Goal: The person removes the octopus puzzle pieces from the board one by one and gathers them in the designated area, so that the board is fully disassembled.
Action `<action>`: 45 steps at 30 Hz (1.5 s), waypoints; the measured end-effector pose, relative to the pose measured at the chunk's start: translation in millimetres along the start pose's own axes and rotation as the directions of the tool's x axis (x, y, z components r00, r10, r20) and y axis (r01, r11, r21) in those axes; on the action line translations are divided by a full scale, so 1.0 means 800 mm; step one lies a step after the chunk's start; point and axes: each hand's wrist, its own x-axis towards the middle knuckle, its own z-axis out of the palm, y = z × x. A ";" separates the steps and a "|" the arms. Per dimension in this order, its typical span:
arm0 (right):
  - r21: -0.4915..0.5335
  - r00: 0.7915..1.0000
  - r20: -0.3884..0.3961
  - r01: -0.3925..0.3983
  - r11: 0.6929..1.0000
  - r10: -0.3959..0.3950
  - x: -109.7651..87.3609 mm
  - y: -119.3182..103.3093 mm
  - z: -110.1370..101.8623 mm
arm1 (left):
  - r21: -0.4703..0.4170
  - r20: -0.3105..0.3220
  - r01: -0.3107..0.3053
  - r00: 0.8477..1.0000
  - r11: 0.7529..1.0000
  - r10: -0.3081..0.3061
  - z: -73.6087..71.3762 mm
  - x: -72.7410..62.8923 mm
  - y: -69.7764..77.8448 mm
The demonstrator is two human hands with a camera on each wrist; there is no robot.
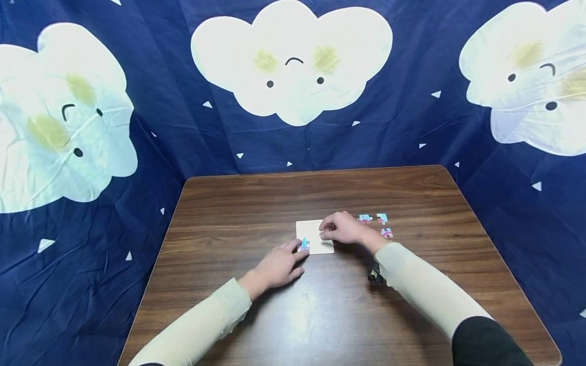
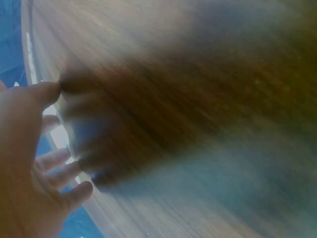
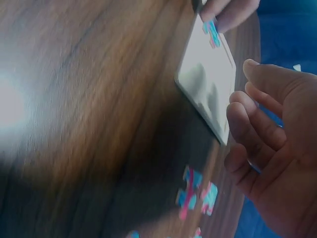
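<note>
A white square puzzle tray (image 1: 322, 247) lies near the middle of the table, with a blue and purple jigsaw piece (image 1: 304, 244) in its near left corner. Fingertips of my left hand (image 1: 279, 265) rest at that corner, touching the piece; the fingers are spread and fairly straight. Over the tray's right side is my right hand (image 1: 342, 227), its fingers loosely bent. In the right wrist view the right hand (image 3: 282, 134) shows no piece between thumb and fingers. The left wrist view shows the left hand (image 2: 29, 153) but not the piece.
Right of the tray lie several loose jigsaw pieces, among them a blue and pink one (image 1: 382, 218) and another (image 1: 386, 233). The brown wooden table (image 1: 220, 213) is bordered by a blue cloth (image 1: 174, 101) with white clouds. A small black device (image 1: 375, 274) sits under the right wrist.
</note>
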 end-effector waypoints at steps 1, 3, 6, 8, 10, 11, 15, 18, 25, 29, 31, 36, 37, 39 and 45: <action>0.003 1.000 0.007 0.007 1.000 -0.007 0.003 -0.002 0.003 | 0.001 -0.002 0.000 1.000 1.000 0.000 0.000 0.000 -0.001; 0.009 1.000 0.025 0.015 1.000 -0.016 0.008 -0.005 0.009 | -0.005 -0.008 -0.002 1.000 1.000 0.002 0.000 0.000 -0.002; 0.011 0.999 0.050 0.015 1.000 -0.016 0.015 -0.010 0.018 | -0.012 -0.013 0.001 1.000 1.000 -0.002 0.000 -0.001 -0.003; 0.007 0.998 0.064 0.012 1.000 -0.012 0.018 -0.013 0.022 | -0.022 -0.014 0.010 1.000 1.000 -0.011 0.000 -0.002 -0.004; 0.001 0.997 0.074 0.014 1.000 -0.014 0.021 -0.014 0.026 | -0.032 -0.014 0.022 1.000 0.999 -0.023 0.001 -0.003 -0.005; -0.006 0.997 0.078 0.014 1.000 -0.014 0.022 -0.015 0.028 | -0.035 -0.014 0.029 0.999 0.999 -0.029 0.002 -0.004 -0.005; -0.039 0.996 0.084 0.012 0.999 -0.009 0.026 -0.015 0.033 | -0.038 -0.008 0.042 0.999 0.998 -0.042 0.002 -0.004 -0.005; -0.066 0.996 0.088 0.003 0.998 0.003 0.028 -0.016 0.034 | -0.040 0.001 0.031 1.000 0.999 -0.031 -0.001 -0.005 -0.005; -0.098 0.996 0.091 -0.007 0.995 0.016 0.030 -0.020 0.038 | -0.049 0.032 0.016 0.999 0.999 -0.014 -0.004 -0.007 -0.005; -0.107 0.995 0.100 0.020 0.994 -0.009 0.030 -0.022 0.043 | -0.044 0.062 0.023 0.998 0.999 -0.020 -0.003 -0.010 -0.006; -0.113 0.995 0.102 0.031 0.993 -0.019 0.030 -0.022 0.045 | -0.052 0.081 0.030 0.996 0.998 -0.026 -0.002 -0.011 -0.006; -0.137 0.995 0.100 0.034 0.990 -0.020 0.030 -0.023 0.049 | -0.072 0.098 0.033 0.995 0.997 -0.026 -0.003 -0.012 -0.006; -0.144 0.995 0.100 0.034 0.989 -0.019 0.030 -0.023 0.050 | -0.073 0.095 0.031 0.995 0.997 -0.024 -0.003 -0.012 -0.005; -0.158 0.995 0.100 0.034 0.987 -0.018 0.031 -0.023 0.051 | -0.072 0.094 0.030 0.995 0.997 -0.023 -0.002 -0.012 -0.006; -0.166 0.996 0.084 0.021 0.986 -0.007 0.034 -0.024 0.052 | -0.070 0.090 0.029 0.996 0.997 -0.023 -0.002 -0.013 -0.006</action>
